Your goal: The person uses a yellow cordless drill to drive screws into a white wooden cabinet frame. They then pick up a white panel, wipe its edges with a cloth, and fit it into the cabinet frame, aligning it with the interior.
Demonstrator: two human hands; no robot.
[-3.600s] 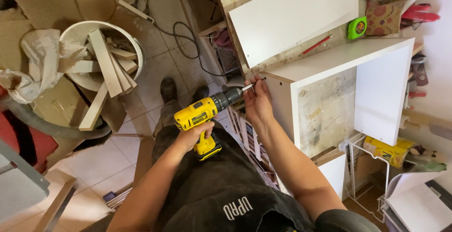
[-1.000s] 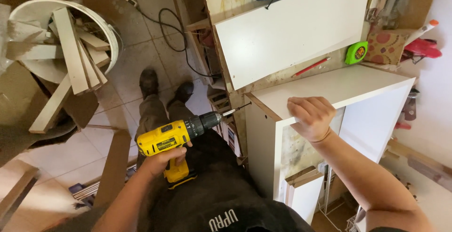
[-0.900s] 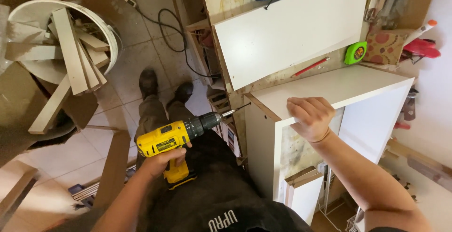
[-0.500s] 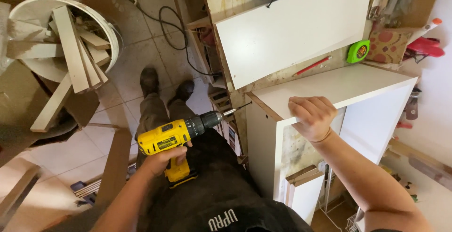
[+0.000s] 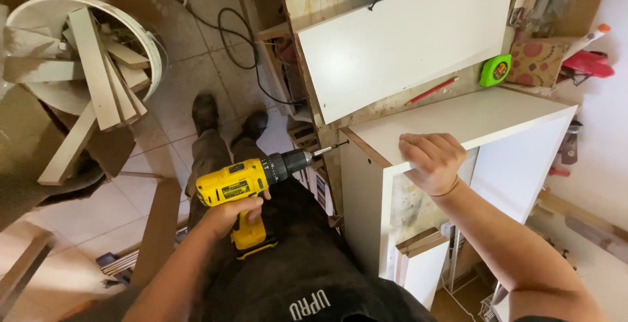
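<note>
My left hand (image 5: 234,212) grips the handle of a yellow and black cordless drill (image 5: 252,185). The drill's bit points right and its tip sits at the upper left corner of a white cabinet box (image 5: 458,122) that lies on the workbench. My right hand (image 5: 432,160) rests on the cabinet's top panel, fingers curled over its front edge, pressing it down. The cabinet's open side faces me, showing a worn inner back panel (image 5: 409,211).
A loose white board (image 5: 405,37), a red pencil (image 5: 430,91), a green tape measure (image 5: 495,70) and a dotted cardboard box (image 5: 533,64) lie behind the cabinet. A white bucket of wood offcuts (image 5: 85,67) stands at the left, a black cable (image 5: 245,47) on the tiled floor.
My right hand left the screw spot at the cabinet corner and now lies on the top panel. The drill drew back slightly, then held still for the last second.
</note>
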